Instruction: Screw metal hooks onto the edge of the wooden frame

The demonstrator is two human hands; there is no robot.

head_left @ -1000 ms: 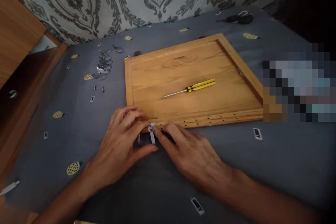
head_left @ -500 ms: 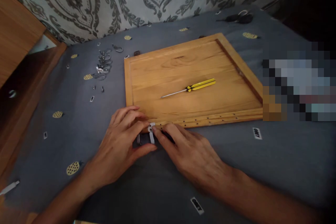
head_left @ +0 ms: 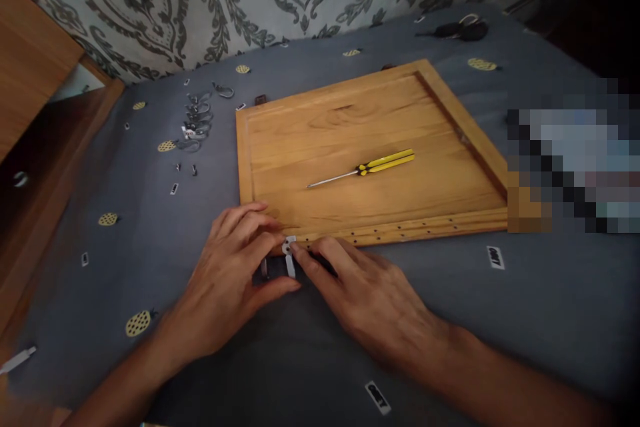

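Note:
A small silver metal hook (head_left: 289,255) with screw holes in its plate sits against the front edge of a wooden panel (head_left: 300,153), near its left corner. My left hand (head_left: 235,263) bends around the hook: the index fingertip is on the plate, the thumb curves below, and the other fingers rest on the panel. From the right, my right hand (head_left: 360,287) presses its index fingertip against the plate, its other fingers curled and partly hidden. A dark hook end (head_left: 265,268) shows between my left finger and thumb. The yellow-and-black screwdriver (head_left: 385,162) lies on the panel.
Several metal hooks (head_left: 199,117) lie in a row on the grey pineapple-print cloth (head_left: 150,213), with small screws (head_left: 195,170) nearby. A dark object with a ring (head_left: 463,28) is at the back right. A wooden cabinet (head_left: 40,53) stands left; patterned wallpaper (head_left: 225,0) is behind.
The view has shifted slightly. Both hands stay at the metal hook on the panel's edge, with hardly any movement; the screwdriver lies in the same spot on the panel.

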